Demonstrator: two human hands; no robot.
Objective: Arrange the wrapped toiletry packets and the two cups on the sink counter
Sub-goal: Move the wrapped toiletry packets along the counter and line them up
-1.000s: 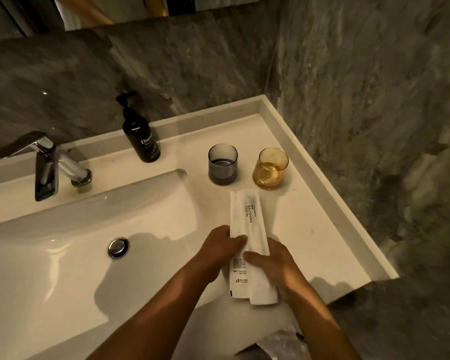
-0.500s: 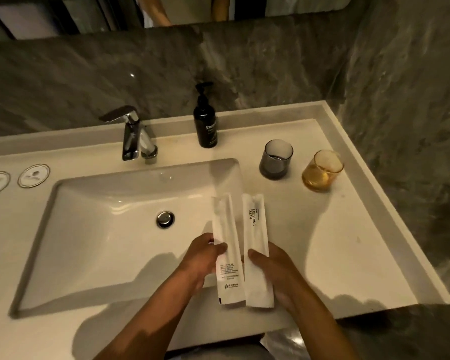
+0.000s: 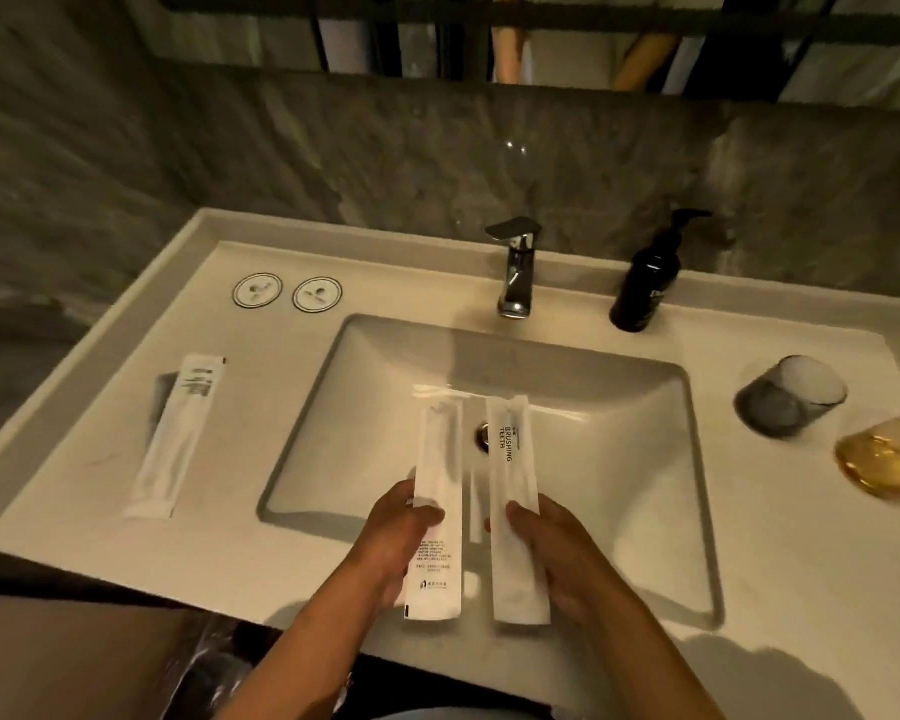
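1. Nearest the camera, the front edge of the pale desk (image 3: 126, 553) runs across the frame, with a dark floor area below it at the lower left.
2. The left hand (image 3: 398, 543) is closed around a long white packet (image 3: 437, 506), thumb across its front and fingers behind; small print shows on the packet's lower part.
3. The right hand (image 3: 557, 553) grips a second white packet (image 3: 515, 511) the same way, thumb on its front; this one reads "BRUSHING TEETH" near its upper end.
4. Both packets are held upright side by side, close but apart, over the front of the basin (image 3: 619, 459), their tops reaching above the drain (image 3: 484, 436).
5. On the desk left of the basin, a third white packet (image 3: 175, 433) lies flat, slightly angled.
6. To the right of the basin stand the grey cup (image 3: 791, 397) and, just beside it nearer the edge, the amber cup (image 3: 884, 457), partly blurred.
7. Further back, two round discs (image 3: 287, 293) lie side by side at the left, the chrome tap (image 3: 515, 267) stands at the centre, and a black pump bottle (image 3: 645, 283) stands to its right.
8. Behind rises a grey stone-patterned wall (image 3: 178, 148), with a mirror (image 3: 541, 33) above it.
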